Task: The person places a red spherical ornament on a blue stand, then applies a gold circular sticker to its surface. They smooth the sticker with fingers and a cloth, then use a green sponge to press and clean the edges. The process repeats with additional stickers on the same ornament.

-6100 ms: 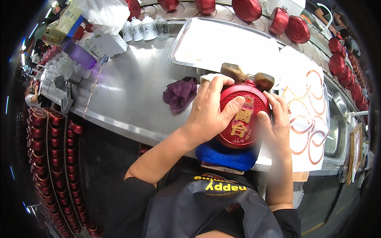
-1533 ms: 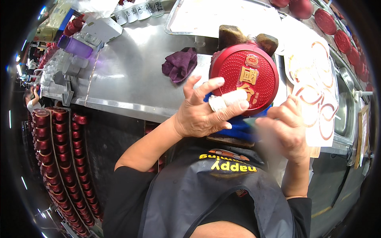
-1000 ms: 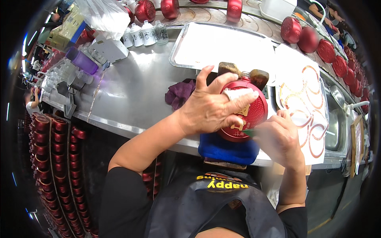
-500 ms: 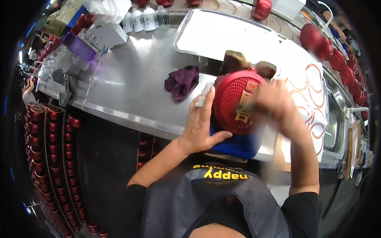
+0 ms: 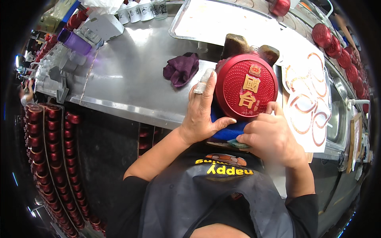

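A round, flat red bottle (image 5: 234, 93) with raised dots and gold characters lies face up, its neck end pointing away from me. Two brown blocks (image 5: 235, 44) flank that neck end, and a blue cloth pad (image 5: 228, 133) shows under its near side. Along the bottle's left rim rests my left hand (image 5: 198, 113), fingers stretched, thumb spread, white wrapping on some fingertips. My right hand (image 5: 274, 139) is closed at the bottle's near right edge. A greenish scrap (image 5: 237, 144) shows by its thumb; whether the fingers grip it is hidden.
A crumpled purple cloth (image 5: 181, 69) lies on the steel table (image 5: 131, 63) to the left. Beyond are a white-lined tray (image 5: 222, 23) and several small white bottles (image 5: 135, 12). Orange-brown rings lie on white paper (image 5: 305, 139) at right, before a sink (image 5: 337, 135).
My right hand has moved down and left, off the gold characters to the bottle's near edge, uncovering the bottle's face. My left hand stays at the left rim.
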The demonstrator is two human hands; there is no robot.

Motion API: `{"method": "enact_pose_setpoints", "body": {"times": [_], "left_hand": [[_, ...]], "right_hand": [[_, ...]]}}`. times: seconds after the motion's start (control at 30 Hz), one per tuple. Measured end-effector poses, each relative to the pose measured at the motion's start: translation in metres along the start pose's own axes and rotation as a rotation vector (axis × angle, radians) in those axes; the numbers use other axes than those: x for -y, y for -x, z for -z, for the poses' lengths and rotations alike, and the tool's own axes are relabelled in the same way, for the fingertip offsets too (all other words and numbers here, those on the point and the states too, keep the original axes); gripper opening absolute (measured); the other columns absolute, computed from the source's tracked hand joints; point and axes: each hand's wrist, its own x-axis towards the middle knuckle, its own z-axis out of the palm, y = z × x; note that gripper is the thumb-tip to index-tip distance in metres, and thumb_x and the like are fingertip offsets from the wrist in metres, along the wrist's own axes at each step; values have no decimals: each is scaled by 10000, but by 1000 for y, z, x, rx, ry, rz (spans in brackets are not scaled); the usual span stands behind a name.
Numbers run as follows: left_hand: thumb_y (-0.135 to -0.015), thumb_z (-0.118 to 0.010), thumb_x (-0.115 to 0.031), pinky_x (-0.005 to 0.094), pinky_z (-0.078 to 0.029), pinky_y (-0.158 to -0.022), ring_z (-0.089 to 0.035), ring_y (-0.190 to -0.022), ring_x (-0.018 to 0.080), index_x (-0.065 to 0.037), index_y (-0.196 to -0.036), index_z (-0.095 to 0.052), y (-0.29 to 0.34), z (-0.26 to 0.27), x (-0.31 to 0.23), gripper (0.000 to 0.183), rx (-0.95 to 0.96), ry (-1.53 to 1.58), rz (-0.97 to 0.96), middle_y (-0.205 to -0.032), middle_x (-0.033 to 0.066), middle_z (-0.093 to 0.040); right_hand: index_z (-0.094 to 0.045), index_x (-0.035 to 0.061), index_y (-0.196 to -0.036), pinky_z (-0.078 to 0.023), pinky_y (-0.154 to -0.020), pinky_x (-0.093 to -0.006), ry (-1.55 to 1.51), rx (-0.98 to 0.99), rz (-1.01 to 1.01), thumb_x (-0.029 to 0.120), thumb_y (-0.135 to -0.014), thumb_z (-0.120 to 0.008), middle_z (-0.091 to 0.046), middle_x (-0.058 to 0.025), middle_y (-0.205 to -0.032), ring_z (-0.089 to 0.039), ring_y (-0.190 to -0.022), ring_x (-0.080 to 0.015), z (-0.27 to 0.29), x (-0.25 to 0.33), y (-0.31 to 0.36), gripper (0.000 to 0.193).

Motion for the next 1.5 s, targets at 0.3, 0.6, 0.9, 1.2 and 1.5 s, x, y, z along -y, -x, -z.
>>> {"method": "enact_pose_setpoints", "body": {"times": [0.3,0.6,0.9,1.2,1.5], "left_hand": [[-1029,-417,-631,578,-30,-1235,-322,-1465,274,-346,-1445,-597,-23,39,-10,536,315,-387,-447,-1474,-70,-592],[-1023,-323,-677,564,-20,-1247,-429,-1424,230,-295,-1352,-697,-112,33,-20,628,376,-389,-513,-1083,-32,-773],[-1055,-377,-628,546,-131,-1237,-499,-1291,207,-314,-1165,-778,-45,31,-19,522,268,-333,-371,-1219,-44,-716],[-1050,-447,-599,524,-174,-1239,-469,-1337,208,-390,-1205,-718,-33,20,-11,376,166,-277,-353,-1320,30,-612],[-1051,-501,-544,533,-202,-1221,-454,-1348,255,-358,-1196,-697,-31,21,-13,306,173,-287,-321,-1344,43,-597]], "right_hand": [[-712,2,-1023,-457,-613,-231,-303,-548,-656,124,-950,-760,-639,-16,-789,-599,-679,-90,-21,-38,69,151],[-651,-53,-1280,-574,-976,-323,-66,-631,-751,-46,-1037,-449,-533,-175,-1511,-583,-1310,-243,25,-104,183,316],[-529,54,-1480,-447,-1106,-463,598,-59,-1264,459,-920,-705,-521,-253,-1485,-536,-1337,-432,90,-454,227,713],[-682,-61,-1161,-522,-964,-442,523,-202,-1494,708,-733,-782,-740,-246,-1096,-722,-1054,-351,111,-509,271,886],[-780,116,-1087,-549,-913,-448,501,-217,-1329,491,-845,-755,-773,-136,-1039,-725,-1003,-353,105,-483,267,447]]}}
